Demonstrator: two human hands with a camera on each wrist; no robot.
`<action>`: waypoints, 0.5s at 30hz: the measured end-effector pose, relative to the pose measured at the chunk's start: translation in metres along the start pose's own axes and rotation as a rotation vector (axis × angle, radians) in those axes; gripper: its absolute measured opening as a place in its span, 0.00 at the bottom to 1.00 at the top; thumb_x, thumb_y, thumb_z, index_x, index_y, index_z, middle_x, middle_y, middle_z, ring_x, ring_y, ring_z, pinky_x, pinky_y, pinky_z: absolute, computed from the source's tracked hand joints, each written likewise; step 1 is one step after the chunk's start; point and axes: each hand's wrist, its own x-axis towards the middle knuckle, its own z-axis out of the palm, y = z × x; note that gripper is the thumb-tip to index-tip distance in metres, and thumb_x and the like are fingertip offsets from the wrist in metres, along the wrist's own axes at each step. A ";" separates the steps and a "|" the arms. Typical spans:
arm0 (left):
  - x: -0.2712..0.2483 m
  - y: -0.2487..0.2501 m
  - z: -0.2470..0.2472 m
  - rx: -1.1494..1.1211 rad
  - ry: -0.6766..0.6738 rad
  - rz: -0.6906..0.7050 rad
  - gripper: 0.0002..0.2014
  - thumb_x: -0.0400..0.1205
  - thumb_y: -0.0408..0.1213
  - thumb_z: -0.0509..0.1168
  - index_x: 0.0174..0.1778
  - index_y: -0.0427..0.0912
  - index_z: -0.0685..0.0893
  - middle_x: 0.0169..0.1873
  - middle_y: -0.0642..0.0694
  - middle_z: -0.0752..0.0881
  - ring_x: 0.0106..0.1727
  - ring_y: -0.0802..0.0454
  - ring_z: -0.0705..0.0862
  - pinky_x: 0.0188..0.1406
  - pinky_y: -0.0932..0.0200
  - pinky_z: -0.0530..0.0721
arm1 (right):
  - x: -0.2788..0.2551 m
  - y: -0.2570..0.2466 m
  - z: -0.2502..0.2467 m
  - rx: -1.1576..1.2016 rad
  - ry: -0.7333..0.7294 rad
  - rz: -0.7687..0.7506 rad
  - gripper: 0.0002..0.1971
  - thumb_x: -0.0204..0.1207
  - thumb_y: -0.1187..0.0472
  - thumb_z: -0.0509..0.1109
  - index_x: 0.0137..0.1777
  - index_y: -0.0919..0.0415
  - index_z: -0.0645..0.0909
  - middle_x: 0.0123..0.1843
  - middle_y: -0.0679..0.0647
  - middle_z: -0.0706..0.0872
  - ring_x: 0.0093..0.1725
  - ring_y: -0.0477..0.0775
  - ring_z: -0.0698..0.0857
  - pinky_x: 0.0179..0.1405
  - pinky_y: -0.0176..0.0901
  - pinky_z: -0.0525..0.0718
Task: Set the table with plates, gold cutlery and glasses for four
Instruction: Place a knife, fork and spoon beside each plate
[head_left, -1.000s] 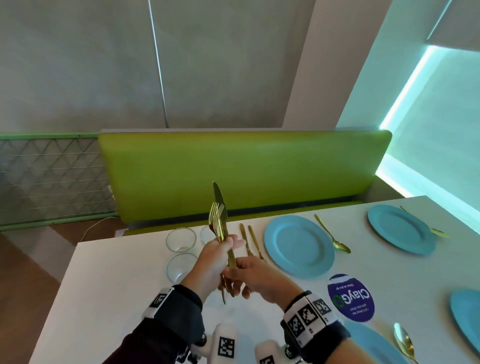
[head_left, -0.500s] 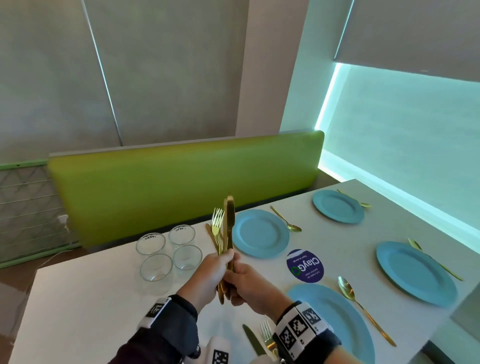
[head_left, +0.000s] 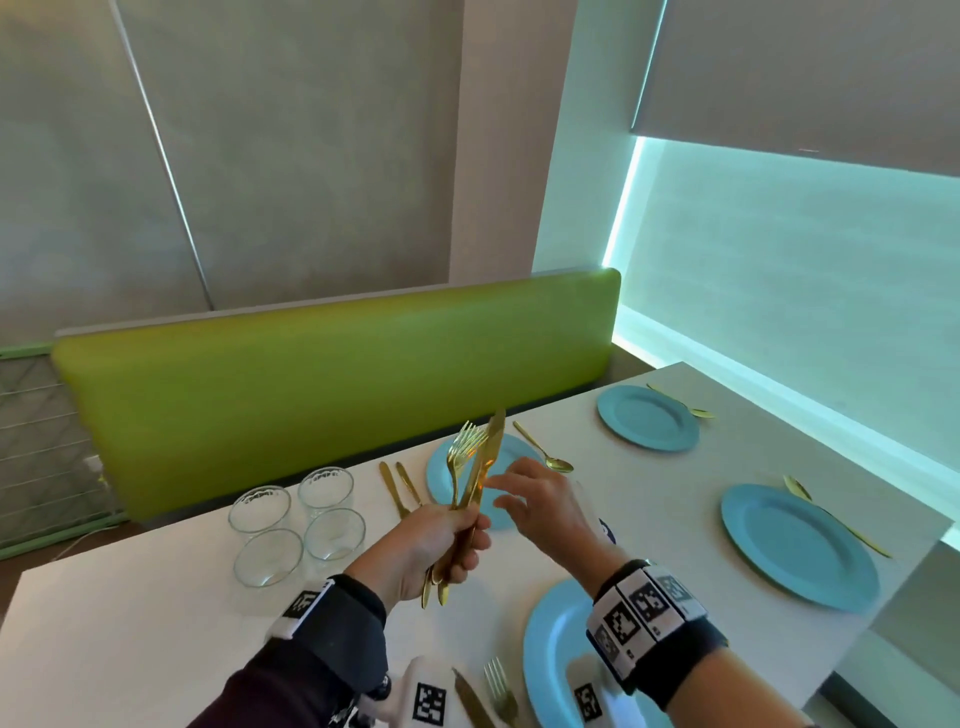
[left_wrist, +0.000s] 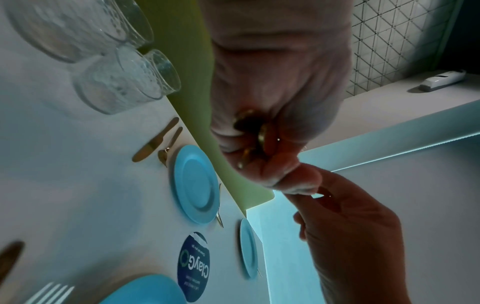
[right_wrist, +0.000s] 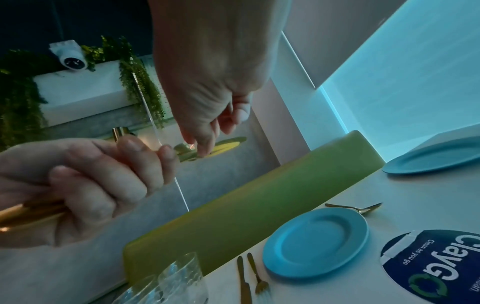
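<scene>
Head view first: left hand (head_left: 431, 551) fisted round a bunch of gold cutlery (head_left: 470, 478), handles down, fork tines and a knife blade fanned up over the far-left blue plate (head_left: 441, 470). Right hand (head_left: 540, 501) just beside the blade, fingers loose and spread, gripping nothing, probably about to pluck one piece. Four glasses (head_left: 296, 525) clustered far left on the surface (head_left: 130, 613), not yet dealt out. Knife and fork already laid left of the far plate and left of the near plate (head_left: 550, 649); spoons right of all four plates.

Left wrist view: handle ends (left_wrist: 259, 133) poking out of the closed fist, polished metal, so likely slick and prone to sliding against each other. Stiff and thin, light singly. Best pinched mid-blade or at the neck, flat sides between thumb and finger, then drawn straight up out of the bunch.

Right wrist view: left fingers (right_wrist: 103, 185) wrapped tight on the handles, right fingertips (right_wrist: 205, 144) hovering at the metal, contact hard to call. Would guess two settings on the right side lack knife and fork
</scene>
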 end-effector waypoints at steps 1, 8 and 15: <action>0.005 0.003 0.005 -0.011 -0.018 -0.003 0.14 0.88 0.38 0.53 0.41 0.37 0.79 0.22 0.47 0.80 0.16 0.58 0.74 0.12 0.68 0.69 | 0.003 0.008 -0.002 -0.011 0.031 -0.037 0.08 0.52 0.72 0.77 0.33 0.63 0.90 0.27 0.56 0.84 0.23 0.49 0.81 0.23 0.31 0.74; 0.058 0.034 0.051 -0.074 -0.134 -0.031 0.14 0.87 0.39 0.54 0.43 0.35 0.79 0.18 0.51 0.76 0.13 0.61 0.67 0.09 0.70 0.62 | 0.023 0.102 -0.019 -0.053 0.080 -0.188 0.03 0.66 0.63 0.75 0.34 0.55 0.88 0.32 0.50 0.86 0.26 0.52 0.84 0.15 0.38 0.80; 0.139 0.068 0.113 -0.020 0.051 0.005 0.19 0.88 0.43 0.51 0.43 0.36 0.83 0.26 0.47 0.90 0.20 0.57 0.84 0.16 0.68 0.77 | 0.055 0.210 -0.048 -0.185 0.015 -0.223 0.03 0.61 0.64 0.77 0.30 0.56 0.88 0.32 0.49 0.87 0.29 0.50 0.86 0.14 0.34 0.78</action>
